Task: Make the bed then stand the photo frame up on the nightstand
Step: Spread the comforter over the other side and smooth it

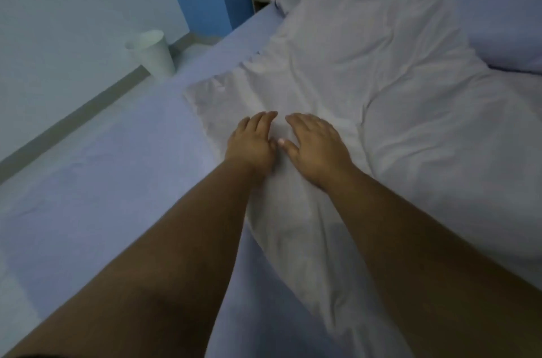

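From the head camera we see the left hand (252, 140) and right hand (315, 143) resting palm-down, side by side, fingers extended and gripping nothing, on the rumpled white duvet (366, 64); it lies across the blue sheet (102, 181); a blue pillow (504, 23) sits far right; a white bin (154, 52) stands beside the bed.

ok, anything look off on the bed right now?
Yes: the white duvet lies bunched and creased in a diagonal heap, leaving the blue sheet bare along the left. The left hand and right hand press on it, side by side. Nothing spilled or damaged shows.
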